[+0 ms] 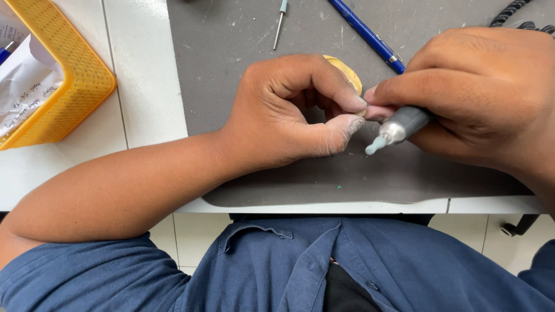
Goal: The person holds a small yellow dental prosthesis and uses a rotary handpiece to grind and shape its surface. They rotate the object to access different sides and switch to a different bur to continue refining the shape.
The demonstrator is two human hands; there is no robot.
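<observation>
My left hand rests on a grey mat, its thumb and forefinger pinched on a small item that the fingers mostly hide; a yellow rounded piece shows just behind them. My right hand grips a grey rotary handpiece like a pen. Its pale blue-green tip points down to the left, just below my left thumb. White dust coats my left thumb.
A yellow mesh basket holding papers stands at the far left on the white table. A blue pen and a thin pick tool lie at the back of the mat. A black coiled cable runs at top right.
</observation>
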